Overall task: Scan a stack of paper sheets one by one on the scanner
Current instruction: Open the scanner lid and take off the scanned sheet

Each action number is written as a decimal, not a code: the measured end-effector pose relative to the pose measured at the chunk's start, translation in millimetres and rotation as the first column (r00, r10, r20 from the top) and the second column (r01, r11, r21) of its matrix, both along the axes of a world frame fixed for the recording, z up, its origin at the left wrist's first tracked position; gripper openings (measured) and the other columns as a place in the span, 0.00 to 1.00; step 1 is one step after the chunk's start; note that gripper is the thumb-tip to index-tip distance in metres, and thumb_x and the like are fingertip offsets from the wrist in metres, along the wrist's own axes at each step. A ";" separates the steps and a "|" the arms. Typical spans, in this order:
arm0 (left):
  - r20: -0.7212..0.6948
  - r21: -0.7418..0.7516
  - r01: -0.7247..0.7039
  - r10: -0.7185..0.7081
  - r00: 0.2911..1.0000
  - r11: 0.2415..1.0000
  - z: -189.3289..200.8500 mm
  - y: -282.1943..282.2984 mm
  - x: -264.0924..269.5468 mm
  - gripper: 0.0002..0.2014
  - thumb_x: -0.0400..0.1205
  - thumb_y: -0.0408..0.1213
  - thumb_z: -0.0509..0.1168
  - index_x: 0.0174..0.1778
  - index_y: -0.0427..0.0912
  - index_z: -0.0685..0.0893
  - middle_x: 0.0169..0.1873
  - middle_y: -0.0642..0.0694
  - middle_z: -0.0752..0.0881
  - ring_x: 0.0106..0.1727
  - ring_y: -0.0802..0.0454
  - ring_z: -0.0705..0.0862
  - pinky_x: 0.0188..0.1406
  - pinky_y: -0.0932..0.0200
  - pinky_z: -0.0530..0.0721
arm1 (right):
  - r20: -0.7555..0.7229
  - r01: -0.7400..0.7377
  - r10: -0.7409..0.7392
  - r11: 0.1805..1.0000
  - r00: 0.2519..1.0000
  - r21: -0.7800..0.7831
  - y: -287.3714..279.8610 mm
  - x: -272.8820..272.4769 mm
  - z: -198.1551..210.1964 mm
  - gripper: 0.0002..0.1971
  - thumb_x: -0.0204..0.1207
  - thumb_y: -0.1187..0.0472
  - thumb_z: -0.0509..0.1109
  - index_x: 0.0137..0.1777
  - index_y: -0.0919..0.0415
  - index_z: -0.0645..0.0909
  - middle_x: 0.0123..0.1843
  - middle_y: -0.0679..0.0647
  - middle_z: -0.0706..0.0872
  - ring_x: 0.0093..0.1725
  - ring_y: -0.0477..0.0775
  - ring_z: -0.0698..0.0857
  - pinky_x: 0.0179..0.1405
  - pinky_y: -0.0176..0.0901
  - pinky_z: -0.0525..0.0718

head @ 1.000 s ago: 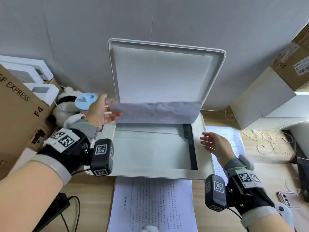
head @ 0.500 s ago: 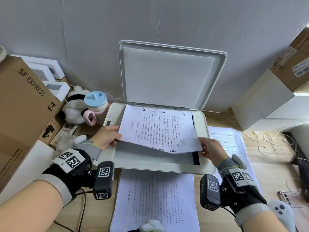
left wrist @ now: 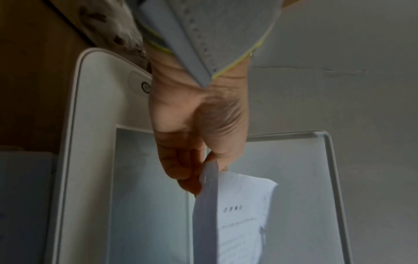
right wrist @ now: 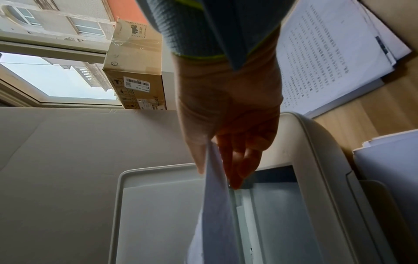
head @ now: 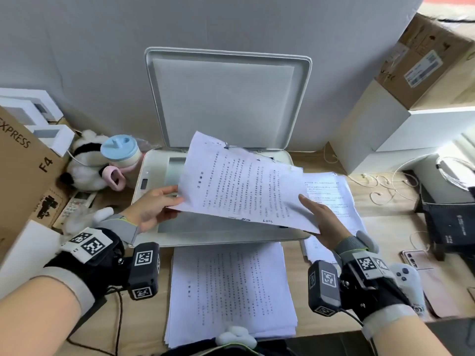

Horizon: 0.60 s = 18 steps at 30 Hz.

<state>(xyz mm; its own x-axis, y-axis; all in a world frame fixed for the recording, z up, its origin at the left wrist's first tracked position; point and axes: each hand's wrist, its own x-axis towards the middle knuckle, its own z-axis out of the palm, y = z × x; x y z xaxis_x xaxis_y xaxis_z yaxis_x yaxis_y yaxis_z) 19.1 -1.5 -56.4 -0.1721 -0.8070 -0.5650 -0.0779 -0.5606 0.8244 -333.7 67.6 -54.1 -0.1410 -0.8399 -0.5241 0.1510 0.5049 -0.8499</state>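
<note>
A printed sheet [head: 241,183] hangs face up above the white scanner [head: 218,237], whose lid [head: 226,98] stands open against the wall. My left hand [head: 154,204] pinches the sheet's left edge between thumb and fingers; the left wrist view shows the same sheet [left wrist: 235,214] and hand [left wrist: 199,142]. My right hand [head: 321,217] pinches the sheet's right corner, thumb on top, and the right wrist view shows that hand [right wrist: 228,125] with fingers under the sheet [right wrist: 214,205]. The glass [head: 195,227] under the sheet is bare where visible. A paper stack [head: 231,291] lies in front of the scanner.
A second paper pile [head: 331,196] lies right of the scanner. A blue-lidded cup [head: 120,152] and a plush toy [head: 84,170] sit left of it, beside a cardboard box [head: 23,170]. White and brown boxes [head: 401,98], cables, a black device [head: 449,217] and a phone [head: 416,260] crowd the right.
The left hand turned the sheet face up off the glass; the right hand took its right edge. Now both hands hold it higher and shifted toward the right.
</note>
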 end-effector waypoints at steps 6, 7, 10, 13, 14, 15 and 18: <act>-0.115 -0.029 -0.003 -0.001 0.993 1.000 2.5 -3.9 -24.5 0.12 0.83 0.29 0.61 0.60 0.46 0.81 0.43 0.49 0.90 0.37 0.57 0.88 0.35 0.64 0.86 | -0.052 0.166 -0.168 0.986 0.984 -0.027 6.8 -19.6 -9.2 0.08 0.79 0.62 0.68 0.51 0.66 0.83 0.48 0.58 0.89 0.43 0.55 0.88 0.47 0.45 0.87; -0.129 -0.042 -0.016 0.011 0.992 0.999 3.0 -4.8 -28.9 0.11 0.84 0.31 0.61 0.60 0.47 0.81 0.45 0.48 0.90 0.36 0.56 0.88 0.36 0.64 0.86 | -0.029 0.252 -0.254 0.966 0.967 -0.057 9.3 -26.3 -13.1 0.07 0.77 0.61 0.70 0.46 0.65 0.82 0.43 0.56 0.89 0.40 0.50 0.88 0.43 0.39 0.86; -0.149 -0.049 -0.040 0.032 0.988 0.998 2.6 -6.9 -37.3 0.10 0.84 0.36 0.62 0.61 0.47 0.82 0.49 0.46 0.88 0.39 0.53 0.86 0.41 0.63 0.84 | -0.109 0.462 -0.468 0.883 0.877 -0.081 18.9 -52.5 -25.4 0.13 0.77 0.59 0.70 0.33 0.60 0.73 0.30 0.53 0.77 0.28 0.41 0.77 0.28 0.30 0.77; -0.146 -0.056 -0.043 0.034 0.989 0.997 0.2 -4.1 -39.6 0.09 0.84 0.36 0.62 0.58 0.47 0.83 0.48 0.46 0.88 0.39 0.53 0.86 0.39 0.65 0.85 | -0.407 0.478 -0.454 0.877 0.793 -0.048 37.6 -81.8 -43.2 0.11 0.76 0.72 0.64 0.35 0.58 0.72 0.31 0.52 0.83 0.36 0.54 0.78 0.36 0.39 0.77; -0.143 -0.054 -0.042 0.034 0.989 0.998 -0.5 -2.5 -40.6 0.09 0.84 0.35 0.62 0.57 0.46 0.83 0.47 0.46 0.88 0.38 0.53 0.86 0.38 0.66 0.85 | -0.387 0.510 -0.463 0.860 0.798 0.023 37.7 -87.3 -48.9 0.12 0.73 0.74 0.66 0.35 0.59 0.71 0.35 0.55 0.86 0.40 0.58 0.81 0.38 0.43 0.75; -0.144 -0.052 -0.044 0.036 0.989 0.998 -2.0 -0.9 -41.1 0.09 0.84 0.34 0.61 0.57 0.46 0.83 0.46 0.46 0.88 0.38 0.53 0.86 0.37 0.66 0.86 | -0.446 0.471 -0.385 0.877 0.808 0.096 40.5 -93.5 -58.4 0.12 0.71 0.74 0.67 0.35 0.59 0.71 0.42 0.59 0.88 0.47 0.62 0.84 0.43 0.45 0.75; -0.160 -0.039 -0.072 0.065 0.985 0.997 -6.5 6.0 -40.9 0.09 0.85 0.32 0.60 0.57 0.44 0.84 0.46 0.44 0.87 0.39 0.51 0.85 0.36 0.65 0.86 | -0.666 0.470 -0.199 0.845 0.719 0.255 47.3 -93.3 -75.8 0.04 0.76 0.68 0.65 0.46 0.59 0.78 0.59 0.60 0.86 0.62 0.61 0.82 0.56 0.41 0.76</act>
<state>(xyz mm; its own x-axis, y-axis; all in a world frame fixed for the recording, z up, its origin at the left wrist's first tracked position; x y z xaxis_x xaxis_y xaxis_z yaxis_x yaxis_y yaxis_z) -21.8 4.5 -62.8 -0.1997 -0.8437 -0.4983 0.0930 -0.5226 0.8475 -427.0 114.9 -129.9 -0.7643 -0.4218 -0.4878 -0.0891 0.8182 -0.5679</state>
